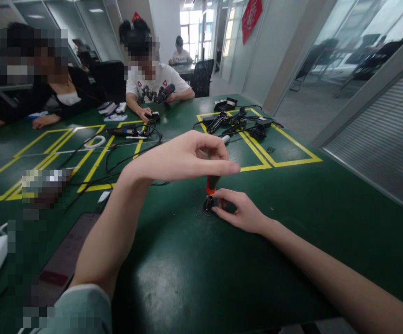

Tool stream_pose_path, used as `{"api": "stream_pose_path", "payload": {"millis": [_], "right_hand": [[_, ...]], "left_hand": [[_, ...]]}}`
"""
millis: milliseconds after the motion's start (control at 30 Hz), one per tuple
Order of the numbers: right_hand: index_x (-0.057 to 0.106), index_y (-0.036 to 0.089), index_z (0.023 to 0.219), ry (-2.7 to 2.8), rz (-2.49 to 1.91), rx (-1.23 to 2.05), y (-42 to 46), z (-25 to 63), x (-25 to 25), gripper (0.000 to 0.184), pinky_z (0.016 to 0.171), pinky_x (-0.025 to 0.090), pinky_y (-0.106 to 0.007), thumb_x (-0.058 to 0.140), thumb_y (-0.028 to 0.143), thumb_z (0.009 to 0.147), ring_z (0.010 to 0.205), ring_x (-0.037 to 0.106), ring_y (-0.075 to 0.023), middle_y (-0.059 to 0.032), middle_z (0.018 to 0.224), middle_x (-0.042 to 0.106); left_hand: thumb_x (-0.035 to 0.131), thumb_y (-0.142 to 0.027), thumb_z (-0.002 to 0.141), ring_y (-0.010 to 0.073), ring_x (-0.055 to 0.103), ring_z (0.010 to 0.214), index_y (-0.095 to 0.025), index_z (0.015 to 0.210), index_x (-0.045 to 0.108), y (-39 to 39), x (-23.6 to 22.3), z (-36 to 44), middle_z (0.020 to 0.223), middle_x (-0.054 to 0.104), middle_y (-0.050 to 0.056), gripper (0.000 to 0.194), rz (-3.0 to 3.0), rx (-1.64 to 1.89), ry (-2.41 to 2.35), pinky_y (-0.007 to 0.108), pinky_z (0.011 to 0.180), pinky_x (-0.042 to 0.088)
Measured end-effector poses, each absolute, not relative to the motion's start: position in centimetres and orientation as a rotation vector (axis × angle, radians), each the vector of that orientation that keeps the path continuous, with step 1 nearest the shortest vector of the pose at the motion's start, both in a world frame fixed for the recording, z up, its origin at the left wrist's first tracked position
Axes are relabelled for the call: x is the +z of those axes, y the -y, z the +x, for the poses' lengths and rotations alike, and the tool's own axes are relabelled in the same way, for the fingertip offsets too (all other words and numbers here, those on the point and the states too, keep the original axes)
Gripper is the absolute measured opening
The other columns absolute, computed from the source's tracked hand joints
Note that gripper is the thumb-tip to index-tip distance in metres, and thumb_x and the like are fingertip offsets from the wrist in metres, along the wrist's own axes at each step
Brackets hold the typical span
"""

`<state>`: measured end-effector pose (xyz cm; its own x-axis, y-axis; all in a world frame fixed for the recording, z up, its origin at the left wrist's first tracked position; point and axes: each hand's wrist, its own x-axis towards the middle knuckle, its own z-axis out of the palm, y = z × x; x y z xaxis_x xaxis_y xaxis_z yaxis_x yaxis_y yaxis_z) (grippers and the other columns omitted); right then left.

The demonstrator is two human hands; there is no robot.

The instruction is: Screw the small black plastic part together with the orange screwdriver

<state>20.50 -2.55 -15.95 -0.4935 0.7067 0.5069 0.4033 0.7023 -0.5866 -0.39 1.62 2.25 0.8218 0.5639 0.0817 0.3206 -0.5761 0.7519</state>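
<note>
A screwdriver (pixel 213 182) stands nearly upright over a small, dark, round-based part (pixel 207 207) on the smooth green tabletop (pixel 173 264).

The left hand (pixel 191 157) curls around the driver's dark handle, which has a red collar; its long axis runs near vertical, working end down. The right hand (pixel 239 211) is narrowed, thumb and fingertip at the part's side. Lettering on the red wall hanging (pixel 251 19) is too blurred to read.

sleeve (pixel 79 310): soft grey-green cloth, lower left of the frame, some of it under blurry squares | sleeve edge: a round, paler rim | left arm: bare past the sleeve, thin wrist | left hand (pixel 187 157): slim, long thumb | right arm: bare, thin, lower right | right hand (pixel 243 214): slim fingers
</note>
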Motion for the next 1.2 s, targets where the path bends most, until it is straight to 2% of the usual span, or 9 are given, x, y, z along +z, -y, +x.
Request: {"api": "stream_pose_path", "payload": {"millis": [67, 167, 233, 467, 600, 767, 933, 1067, 1200], "right_hand": [[0.065, 0.021, 0.111, 2.149, -0.846, 0.506, 2.6, 20.5, -15.9, 0.015, 0.067, 0.056, -0.027, 0.062, 0.023, 0.097, 0.070, 0.067, -0.0145, -0.0030, 0.089, 0.074], [0.065, 0.021, 0.112, 2.153, -0.852, 0.512, 2.6, 20.5, -15.9, 0.016, 0.068, 0.056, -0.028, 0.063, 0.023, 0.096, 0.070, 0.068, -0.0149, -0.0032, 0.090, 0.074], [0.066, 0.021, 0.112, 2.152, -0.855, 0.525, 2.6, 20.6, -15.8, 0.017, 0.069, 0.057, -0.028, 0.063, 0.023, 0.096, 0.071, 0.069, -0.0152, -0.0038, 0.093, 0.075], [0.068, 0.021, 0.111, 2.144, -0.874, 0.503, 2.5, 20.6, -16.1, 0.017, 0.069, 0.058, -0.029, 0.063, 0.024, 0.095, 0.070, 0.070, -0.0166, -0.0037, 0.090, 0.076], [0.069, 0.022, 0.106, 2.118, -0.853, 0.510, 2.5, 20.5, -16.4, 0.014, 0.064, 0.056, -0.028, 0.062, 0.023, 0.095, 0.067, 0.068, -0.0162, -0.0024, 0.085, 0.076], [0.068, 0.020, 0.106, 2.108, -0.799, 0.493, 2.5, 20.5, -16.2, 0.012, 0.064, 0.055, -0.028, 0.062, 0.022, 0.095, 0.066, 0.067, -0.0157, -0.0026, 0.085, 0.073], [0.066, 0.020, 0.113, 2.153, -0.837, 0.517, 2.6, 20.6, -15.9, 0.017, 0.068, 0.057, -0.028, 0.063, 0.023, 0.096, 0.071, 0.068, -0.0154, -0.0051, 0.095, 0.075], [0.067, 0.021, 0.111, 2.149, -0.845, 0.509, 2.6, 20.6, -15.9, 0.016, 0.068, 0.058, -0.029, 0.063, 0.023, 0.096, 0.070, 0.069, -0.0162, -0.0045, 0.092, 0.076], [0.068, 0.022, 0.107, 2.124, -0.820, 0.493, 2.5, 20.5, -16.0, 0.012, 0.065, 0.057, -0.029, 0.062, 0.023, 0.096, 0.067, 0.069, -0.0162, -0.0034, 0.088, 0.075]], "left_hand": [[0.066, -0.039, 0.094, 0.0080, 0.051, 0.059, -0.015, 0.079, 0.068, -1.2, 2.0, 0.0, 0.064, 0.061, -0.002, 0.028, 2.349, 0.447, -0.675, 0.021, 0.056, 0.037], [0.055, -0.042, 0.101, 0.0081, 0.039, 0.053, -0.015, 0.059, 0.058, -0.6, 1.6, 0.6, 0.054, 0.047, -0.003, 0.051, 2.572, 0.500, -0.750, 0.025, 0.055, 0.030], [0.050, -0.042, 0.104, 0.0091, 0.040, 0.054, -0.015, 0.053, 0.054, -0.3, 1.3, 0.9, 0.055, 0.047, -0.002, 0.057, 2.707, 0.537, -0.767, 0.027, 0.056, 0.029], [0.056, -0.037, 0.102, 0.0151, 0.060, 0.071, -0.016, 0.078, 0.070, 0.0, 0.5, 1.5, 0.082, 0.068, 0.005, 0.034, 3.068, 0.694, -0.726, 0.028, 0.060, 0.032], [0.054, -0.042, 0.100, 0.0170, 0.059, 0.067, -0.017, 0.083, 0.069, 0.4, 0.6, 1.8, 0.073, 0.066, 0.003, 0.034, 3.081, 0.664, -0.815, 0.029, 0.058, 0.030], [0.056, -0.021, 0.085, 0.0163, 0.055, 0.066, -0.016, 0.085, 0.070, 0.6, 1.0, 1.3, 0.084, 0.068, 0.006, 0.015, 3.083, 0.533, -0.844, 0.031, 0.057, 0.028], [0.047, -0.011, 0.091, 0.0173, 0.061, 0.076, -0.017, 0.104, 0.071, 0.2, 0.6, 1.1, 0.099, 0.069, 0.007, 0.028, 3.122, 0.571, -0.920, 0.029, 0.059, 0.032], [0.049, -0.026, 0.098, 0.0176, 0.061, 0.074, -0.017, 0.098, 0.071, 0.1, 0.2, 1.7, 0.092, 0.069, 0.006, 0.024, 3.120, 0.680, -0.962, 0.030, 0.057, 0.029], [0.054, -0.024, 0.090, 0.0168, 0.056, 0.067, -0.016, 0.088, 0.070, 0.3, 0.3, 1.9, 0.082, 0.066, 0.005, 0.018, 3.136, 0.668, -0.920, 0.032, 0.056, 0.026]]}}
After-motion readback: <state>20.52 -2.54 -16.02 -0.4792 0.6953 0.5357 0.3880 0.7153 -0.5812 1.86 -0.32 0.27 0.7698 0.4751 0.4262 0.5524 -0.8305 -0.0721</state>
